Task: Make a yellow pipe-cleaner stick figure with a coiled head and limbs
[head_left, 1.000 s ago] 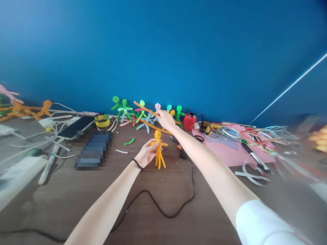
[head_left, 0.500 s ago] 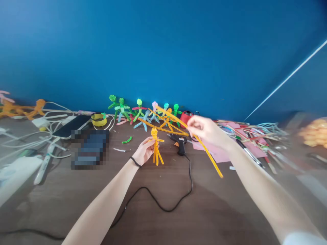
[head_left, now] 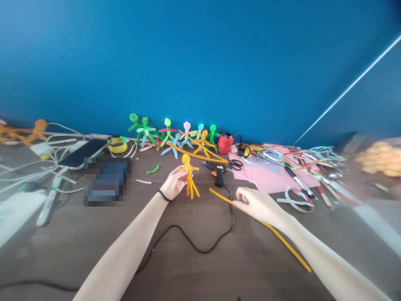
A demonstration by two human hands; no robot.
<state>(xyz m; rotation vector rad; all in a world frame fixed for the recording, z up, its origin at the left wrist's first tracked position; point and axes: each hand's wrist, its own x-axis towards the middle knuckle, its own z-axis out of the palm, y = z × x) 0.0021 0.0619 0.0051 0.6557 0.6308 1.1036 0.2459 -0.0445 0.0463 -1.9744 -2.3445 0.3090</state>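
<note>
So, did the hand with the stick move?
Yes. The right hand, holding the orange stick, came down from the wall figures to this side of the glue gun.

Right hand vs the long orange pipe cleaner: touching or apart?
Touching. The head view shows the right hand pinching the long orange pipe cleaner, which runs out on both sides of it. The left hand holds the orange figure.

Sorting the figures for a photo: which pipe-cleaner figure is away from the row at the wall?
The yellow-orange pipe-cleaner figure, pinched upright in the left hand over the table. The other figures stand in a row along the blue wall.
</note>
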